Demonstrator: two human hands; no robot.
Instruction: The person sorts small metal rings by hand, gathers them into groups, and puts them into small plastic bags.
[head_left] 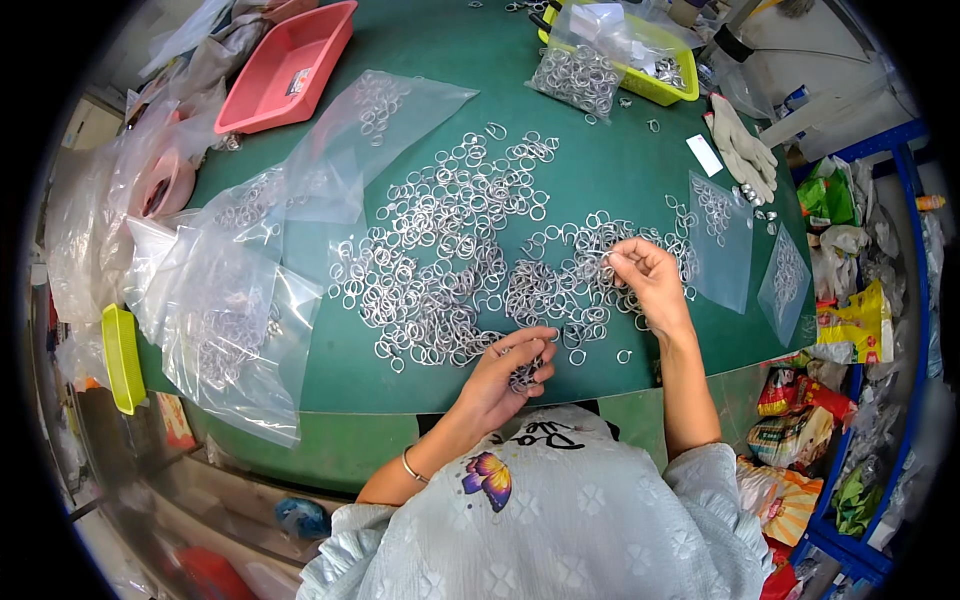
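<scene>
A wide heap of small silvery metal rings (440, 220) is spread over the green tabletop (590, 160). Close to the table's near edge, my left hand (512, 368) is curled around several of these rings, which show between its fingers. My right hand (648, 277) reaches over the right part of the heap, thumb and fingertips pinched together at a ring. How firmly that ring is held is hard to make out. Single rings lie loose between the hands, such as one ring (624, 356) right of my left hand.
Clear plastic bags (240, 340) with rings lie at left, more bags (722, 240) at right. At the back stand a pink tray (290, 65) and a yellow-green basket (660, 85) with a filled bag (575, 80). White gloves (742, 150) lie near a blue shelf (905, 300). A green tray (122, 360) sits far left.
</scene>
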